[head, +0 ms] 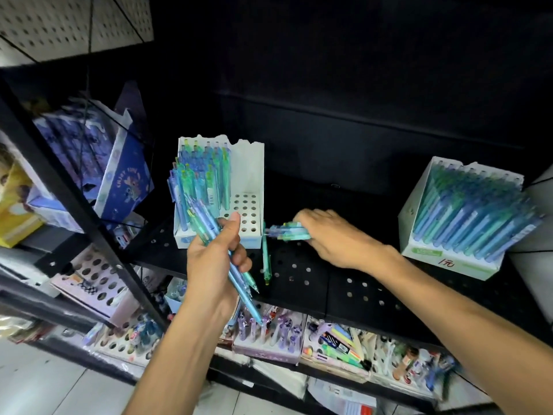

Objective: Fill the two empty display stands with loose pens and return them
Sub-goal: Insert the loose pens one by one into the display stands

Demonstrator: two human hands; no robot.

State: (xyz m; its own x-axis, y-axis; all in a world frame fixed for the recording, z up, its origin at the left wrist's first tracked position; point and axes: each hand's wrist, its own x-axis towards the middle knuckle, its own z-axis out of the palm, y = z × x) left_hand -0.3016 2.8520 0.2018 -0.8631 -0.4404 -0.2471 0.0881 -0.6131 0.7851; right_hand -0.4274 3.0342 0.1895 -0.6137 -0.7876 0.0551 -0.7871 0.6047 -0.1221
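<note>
The left hand (pixel 214 259) has its grip closed round a bundle of blue and green pens (pixel 223 256), thumb laid over the barrels; the tips fan out below the fist, and how many pens it holds cannot be counted because the palm covers their middles. Just behind that hand, on the black perforated shelf (pixel 302 280), stands a white display stand (pixel 250 178): its left part is packed with upright pens, its right part shows open holes, and its lower front edge is hidden by the thumb and the bundle. The right hand (pixel 332 235) is seen from the back, its grip wrapped over a second small cluster of pens (pixel 287 230) that lies nearly flat on the shelf beside the stand; the fingers curl out of sight beneath, and motion blur smears the pen ends. One green pen (pixel 266 259) lies loose on the shelf between the two hands. Farther right, well apart, a second display stand (pixel 466 211) is full of pens, tilted and blurred, its right corner hard to make out. The shelf's back is too dark to read. On the lower shelf, mixed stationery trays (pixel 335 342) are partly hidden by the forearms.
</note>
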